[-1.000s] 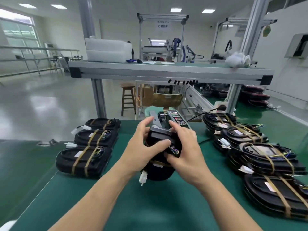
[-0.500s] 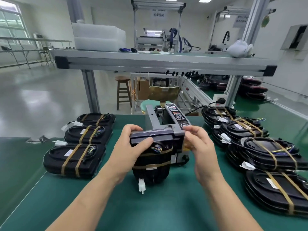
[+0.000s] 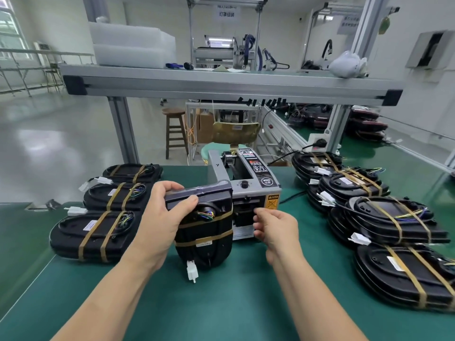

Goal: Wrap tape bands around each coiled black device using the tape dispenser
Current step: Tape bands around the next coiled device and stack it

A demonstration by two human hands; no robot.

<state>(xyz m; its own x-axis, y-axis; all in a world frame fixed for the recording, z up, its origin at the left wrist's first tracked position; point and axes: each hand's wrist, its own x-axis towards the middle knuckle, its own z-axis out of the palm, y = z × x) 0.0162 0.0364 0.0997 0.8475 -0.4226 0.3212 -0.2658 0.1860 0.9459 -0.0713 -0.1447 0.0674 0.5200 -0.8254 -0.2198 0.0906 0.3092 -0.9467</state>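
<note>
My left hand (image 3: pixel 161 217) grips the coiled black device (image 3: pixel 206 238), stood on end right beside the tape dispenser (image 3: pixel 248 183) (two bands on already). My right hand (image 3: pixel 277 227) fingers curl at the outlet. Pinching tape? Cannot tell. Next, probably: draw a strip and wrap it round.

Gray tape dispenser (image 3: pixel 256 190): ctr of green mat (image 3: pixel 221 303), outlet facing near edge. Black coiled device (image 3: pixel 204 252): upright, at dispenser's left front, 2 brown tape bands (image 3: pixel 206 217) across.

Bright, even overhead light, window (image 3: pixel 9 30) glow at left, glare on floor (image 3: pixel 34 143), soft shadows, wide-angle bending at edges, slight blur
</note>
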